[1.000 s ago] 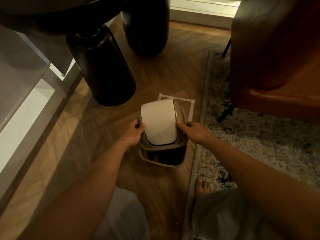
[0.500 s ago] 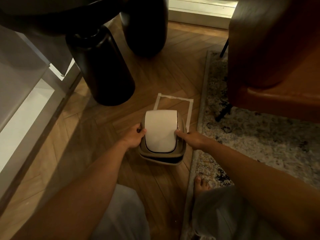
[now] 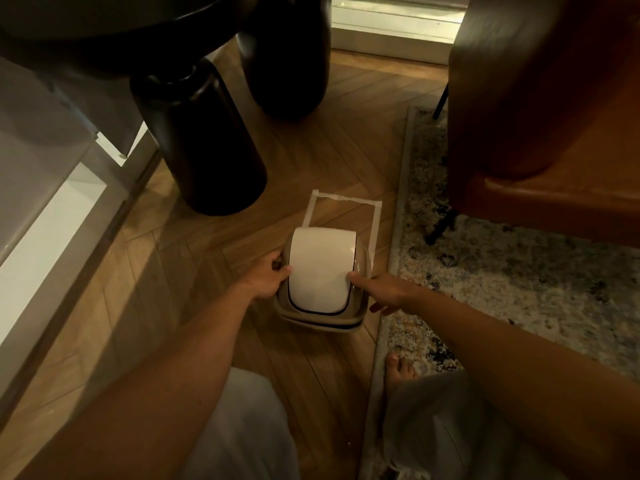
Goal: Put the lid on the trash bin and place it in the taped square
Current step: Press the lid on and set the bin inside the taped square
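Note:
A small beige trash bin stands upright on the wooden floor with its lid on top; the lid has a white swing flap. My left hand grips the lid's left side. On the right side, my right hand presses the lid's edge with its thumb, its fingers spread. The white taped square lies on the floor just beyond the bin. The bin covers the square's near part, and the far half shows bare floor.
Two thick black table legs stand to the far left of the square. A patterned rug borders it on the right, with a brown leather chair on it. My bare foot rests by the rug's edge.
The bin has gone from tilted and lifted to upright and lower on the floor, with the lid seated on it. Both hands stayed on the lid's sides.

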`<state>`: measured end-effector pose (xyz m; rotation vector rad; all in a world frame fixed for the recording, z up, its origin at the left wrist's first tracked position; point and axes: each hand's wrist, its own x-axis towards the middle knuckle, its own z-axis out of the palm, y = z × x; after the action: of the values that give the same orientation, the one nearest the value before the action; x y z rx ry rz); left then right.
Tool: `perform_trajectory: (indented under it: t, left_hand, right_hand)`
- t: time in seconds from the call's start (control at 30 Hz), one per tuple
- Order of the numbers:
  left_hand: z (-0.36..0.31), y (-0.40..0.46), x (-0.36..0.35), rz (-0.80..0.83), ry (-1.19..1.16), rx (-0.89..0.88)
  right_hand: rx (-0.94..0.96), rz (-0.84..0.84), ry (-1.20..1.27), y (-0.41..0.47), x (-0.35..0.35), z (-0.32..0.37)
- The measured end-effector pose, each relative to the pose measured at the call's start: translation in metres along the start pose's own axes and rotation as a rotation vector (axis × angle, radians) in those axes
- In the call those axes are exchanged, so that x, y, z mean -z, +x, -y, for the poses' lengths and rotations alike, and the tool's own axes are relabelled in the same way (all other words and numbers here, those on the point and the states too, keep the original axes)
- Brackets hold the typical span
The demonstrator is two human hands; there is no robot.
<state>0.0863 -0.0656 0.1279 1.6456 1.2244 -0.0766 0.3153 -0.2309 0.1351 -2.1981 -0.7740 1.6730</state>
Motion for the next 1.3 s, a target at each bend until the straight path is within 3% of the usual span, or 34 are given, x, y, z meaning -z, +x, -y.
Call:
perform_trajectory:
  t: [1.3]
  left_hand:
    - [0.007,0.004,-0.005,0.023,-0.128,0.019]
  right_hand:
    - [0.043,0.075,-0.135,-0.008,-0.01,-0.007]
